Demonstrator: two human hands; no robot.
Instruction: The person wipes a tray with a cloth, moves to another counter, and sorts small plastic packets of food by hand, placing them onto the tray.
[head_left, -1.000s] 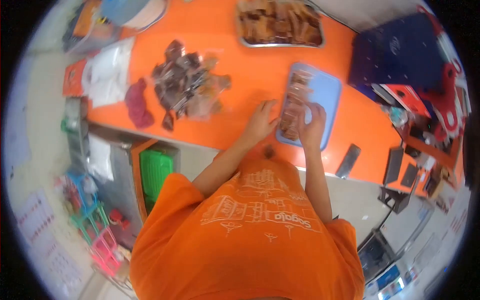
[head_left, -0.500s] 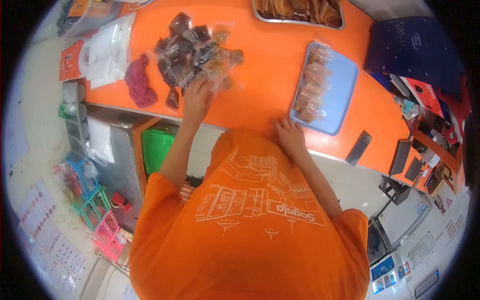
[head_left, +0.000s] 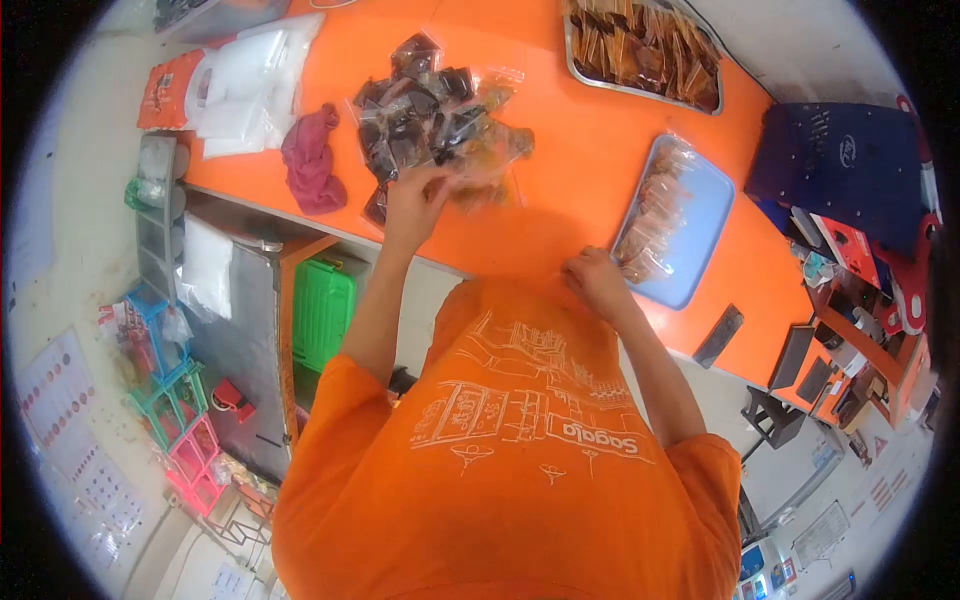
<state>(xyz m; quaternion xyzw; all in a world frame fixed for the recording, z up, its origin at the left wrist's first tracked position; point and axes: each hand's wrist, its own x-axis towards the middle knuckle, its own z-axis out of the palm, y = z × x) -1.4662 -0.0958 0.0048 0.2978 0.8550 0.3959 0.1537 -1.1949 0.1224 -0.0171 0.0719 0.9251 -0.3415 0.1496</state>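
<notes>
My left hand (head_left: 415,205) is at the near side of a pile of small clear plastic bags (head_left: 405,130) with dark contents. Its thumb and fingers pinch the edge of a clear plastic bag (head_left: 468,180), which is blurred. Bags with yellowish-brown contents (head_left: 510,142) lie on the pile's right side. By the table's front edge is my right hand (head_left: 600,285), its fingers curled in; whether anything is inside them is hidden. Just beyond it, a blue tray (head_left: 705,220) carries a row of clear bags with brownish contents (head_left: 655,215) along its left side.
A metal tray (head_left: 640,88) full of brown packets stands at the back. Left of the pile lie a maroon cloth (head_left: 312,160) and stacked white plastic bags (head_left: 245,95). A dark flat block (head_left: 718,336) and a navy box (head_left: 840,165) are at the right.
My left hand has gone from lying on the pile to a pinch at its near edge. My right hand's fingers, spread before, are now curled. The whole view has shifted a little.
</notes>
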